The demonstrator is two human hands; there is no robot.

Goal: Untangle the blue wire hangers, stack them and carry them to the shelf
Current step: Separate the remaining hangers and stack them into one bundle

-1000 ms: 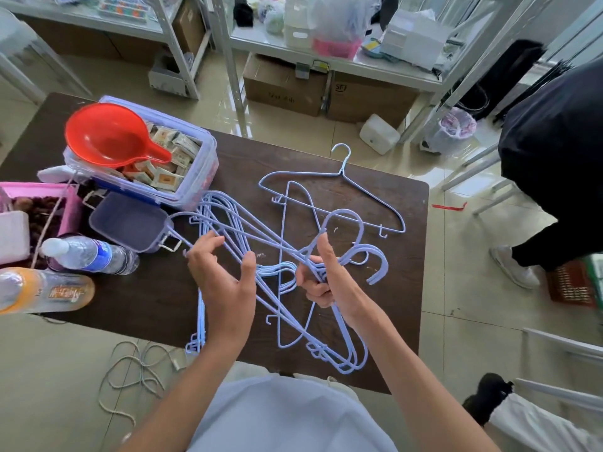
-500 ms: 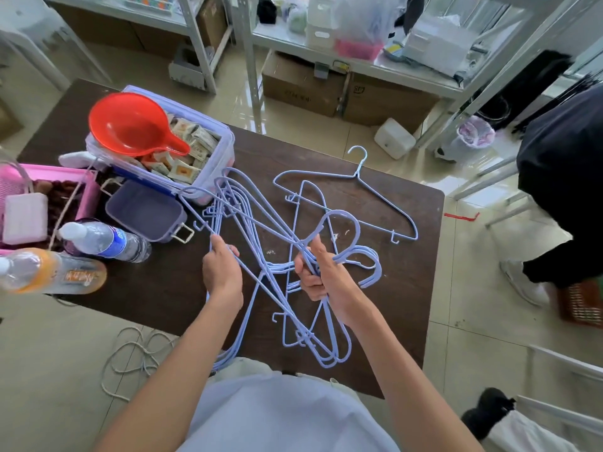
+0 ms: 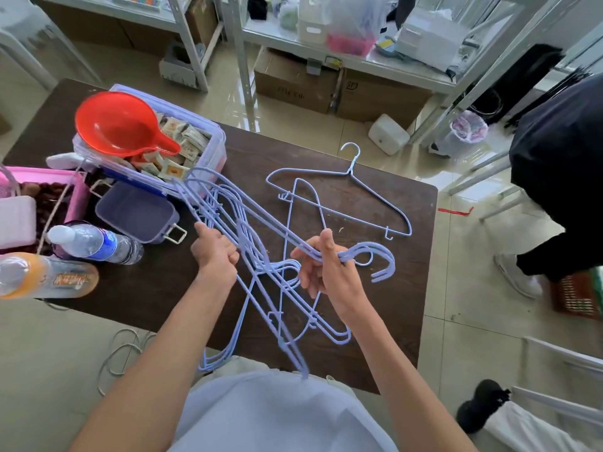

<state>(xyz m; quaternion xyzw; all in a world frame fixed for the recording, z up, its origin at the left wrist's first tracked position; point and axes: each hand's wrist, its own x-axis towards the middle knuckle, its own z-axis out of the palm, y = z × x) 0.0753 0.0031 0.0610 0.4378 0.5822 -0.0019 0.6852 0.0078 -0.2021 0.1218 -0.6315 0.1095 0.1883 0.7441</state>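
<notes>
Hidden, cropped and blurred parts

The lower tips of the blue wire hangers are smeared by motion near the light shirt. How many wires are gripped inside the closed left hand cannot be counted. The pink basket and orange bottle are cropped by the left edge.
</notes>
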